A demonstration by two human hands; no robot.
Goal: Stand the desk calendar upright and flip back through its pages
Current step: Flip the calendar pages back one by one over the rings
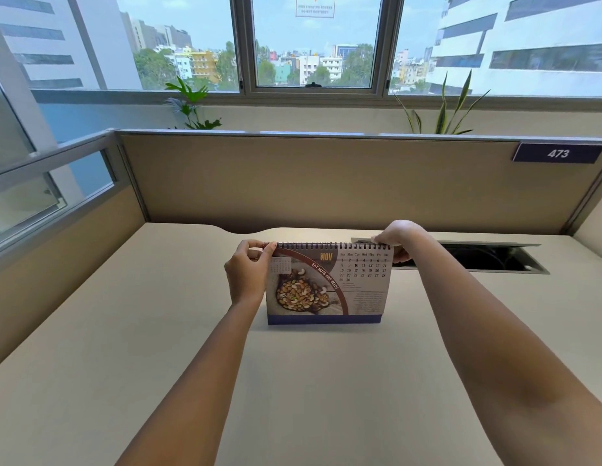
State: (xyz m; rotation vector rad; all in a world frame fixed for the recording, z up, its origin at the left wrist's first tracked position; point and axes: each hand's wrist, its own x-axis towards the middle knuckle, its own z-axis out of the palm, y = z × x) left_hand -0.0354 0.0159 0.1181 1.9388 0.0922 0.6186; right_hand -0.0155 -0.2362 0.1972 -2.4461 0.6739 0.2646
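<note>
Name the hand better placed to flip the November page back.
Probably the left hand: its fingertips pinch the calendar at the page's top corner by the spiral. The right hand grips the other top corner from above, seemingly steadying it.

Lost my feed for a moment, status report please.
Left hand and right hand pinching top corners at the spiral. Desk calendar upright on desk, November showing. Nothing in the way.

upright spiral desk calendar, november

Upright desk calendar, both hands at spiral top
</note>
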